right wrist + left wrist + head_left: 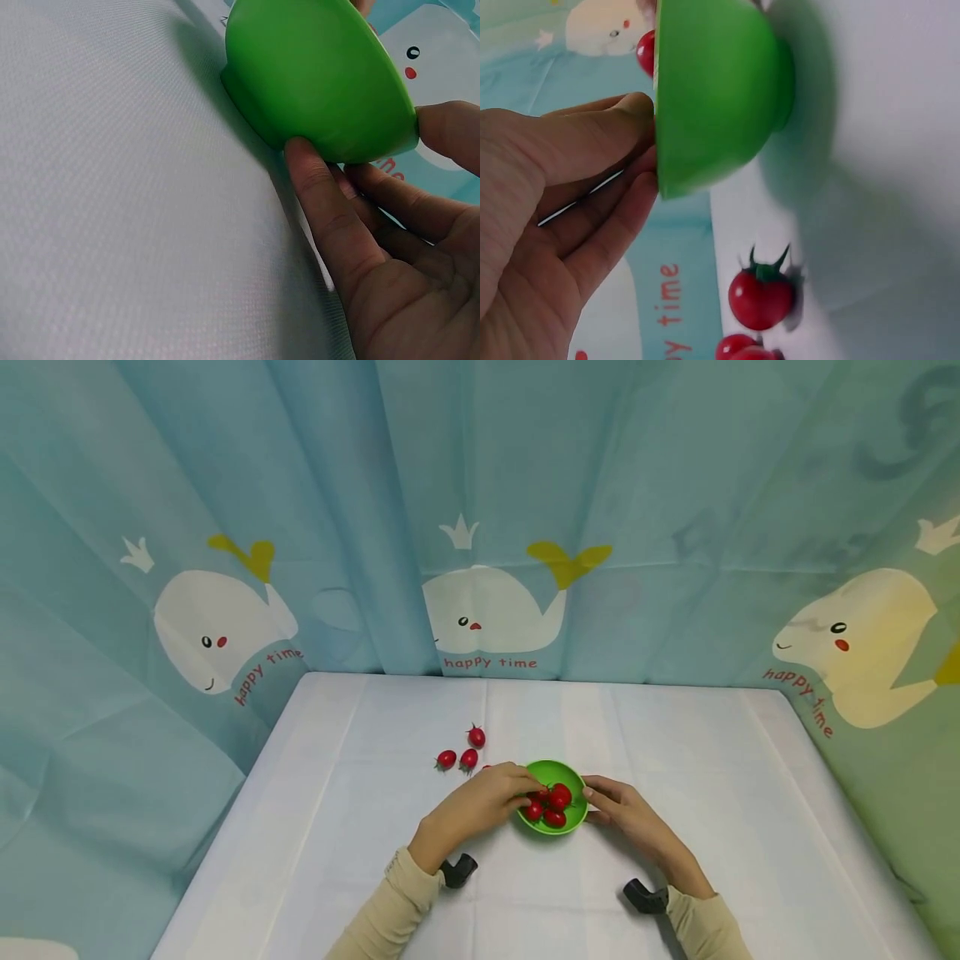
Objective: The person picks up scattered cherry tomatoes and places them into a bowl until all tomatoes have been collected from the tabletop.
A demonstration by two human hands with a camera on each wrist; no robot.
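A green bowl (551,768) stands on the white table, with several red cherry tomatoes (555,818) inside it. My right hand (630,814) grips the bowl from its right side. In the right wrist view the thumb (450,127) is at the rim, and a finger (322,195) lies low against the bowl's wall. My left hand (483,802) reaches over the left rim, pinching a cherry tomato (542,794) between thumb and fingers inside the bowl. In the left wrist view the green wall (712,97) hides those fingertips.
Left of the bowl, several more cherry tomatoes (468,759) lie loose on the white tablecloth (360,843); one is partly covered by my left hand. A blue curtain (495,460) printed with whales hangs behind the table. Black wrist mounts (645,896) sit at both sleeves.
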